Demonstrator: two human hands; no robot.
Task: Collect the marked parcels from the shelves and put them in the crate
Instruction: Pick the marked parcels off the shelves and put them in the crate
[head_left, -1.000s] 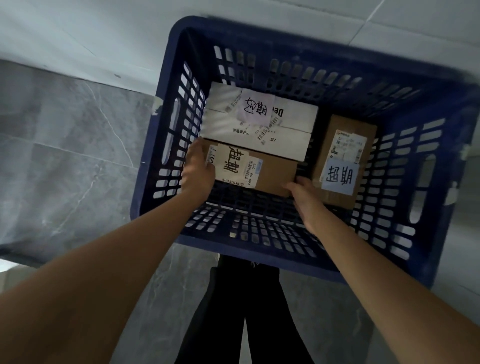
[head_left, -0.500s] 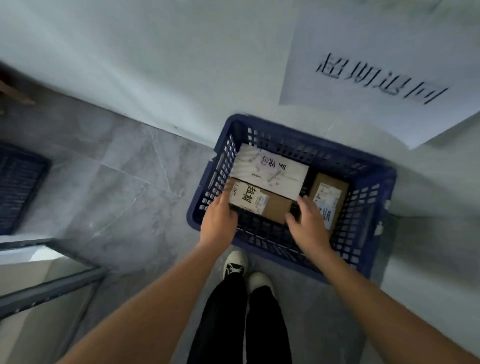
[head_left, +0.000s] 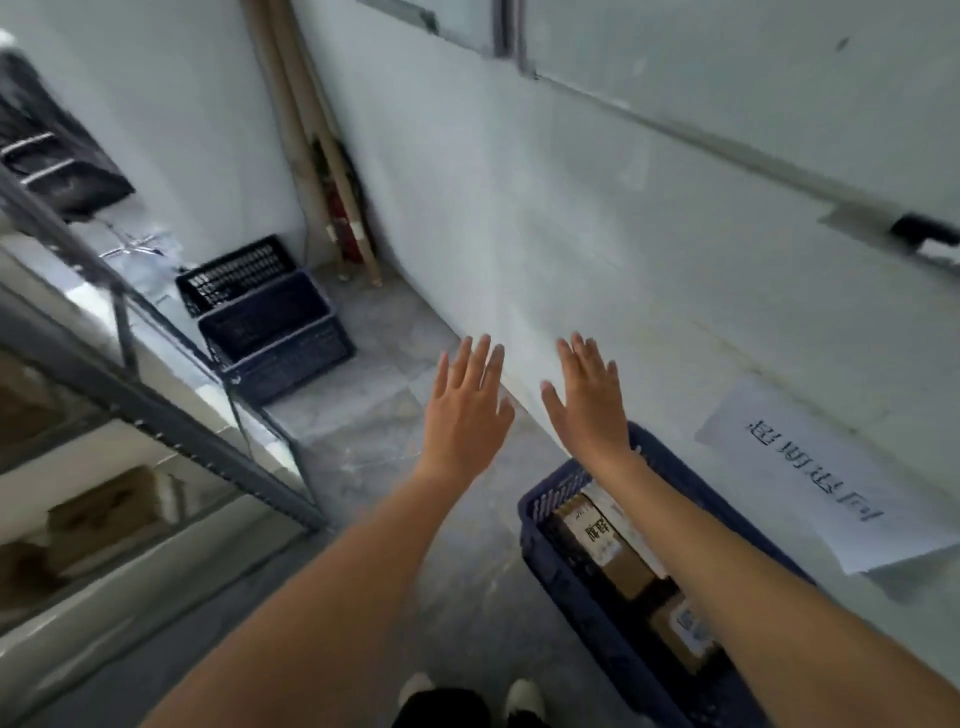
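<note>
The blue crate (head_left: 558, 577) stands on the floor against the wall at lower right. Inside lie a brown parcel with a white marked label (head_left: 602, 545) and another brown parcel (head_left: 680, 636) nearer me; my right forearm hides part of the crate. My left hand (head_left: 465, 410) and my right hand (head_left: 589, 400) are raised in front of me above the floor, fingers straight and spread, holding nothing. Both hands are well clear of the crate.
A metal shelf rack (head_left: 156, 410) with cardboard boxes (head_left: 104, 512) runs along the left. Two dark crates (head_left: 275, 327) sit on the floor further ahead, wooden poles (head_left: 317, 130) lean in the corner. A paper sign (head_left: 826, 478) hangs on the wall above the crate.
Both hands let go of the brown parcel in the crate and rose out of it, fingers spread. The view swung up and left, away from the crate.
</note>
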